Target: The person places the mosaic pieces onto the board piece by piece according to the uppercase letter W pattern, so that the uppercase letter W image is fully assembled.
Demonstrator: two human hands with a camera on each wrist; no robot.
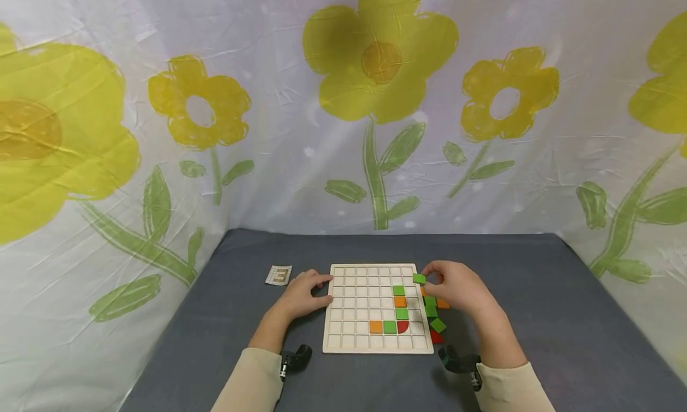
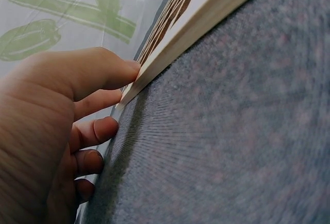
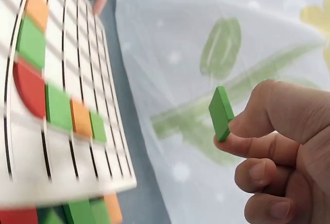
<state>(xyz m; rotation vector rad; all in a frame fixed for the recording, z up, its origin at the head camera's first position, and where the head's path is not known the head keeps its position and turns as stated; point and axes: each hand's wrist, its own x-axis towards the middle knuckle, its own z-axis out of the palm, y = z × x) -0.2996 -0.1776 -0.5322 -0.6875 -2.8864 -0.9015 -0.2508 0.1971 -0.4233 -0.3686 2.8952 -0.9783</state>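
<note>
A pale wooden grid board point(image 1: 349, 313) lies on the table. My left hand point(image 1: 302, 296) touches its left edge with thumb and index finger spread apart; in the left wrist view the thumb point(image 2: 111, 69) lies against the rim. My right hand point(image 1: 458, 287) pinches a green square tile point(image 3: 220, 114) between thumb and index finger, near the board's upper right edge. On the board, an orange tile point(image 1: 376, 327), a green tile point(image 1: 389, 327) and a rounded red tile point(image 1: 402, 327) form a row. Above the red one, green, orange and green tiles point(image 1: 398, 290) run upward.
Loose green tiles point(image 1: 431, 311), orange tiles point(image 1: 443, 303) and a red tile point(image 1: 436, 337) lie along the board's right side, partly overlapping. A small card point(image 1: 278, 275) with a brown grid pattern lies beyond the left hand. A flowered curtain point(image 1: 279, 132) hangs behind the dark table point(image 1: 225, 364).
</note>
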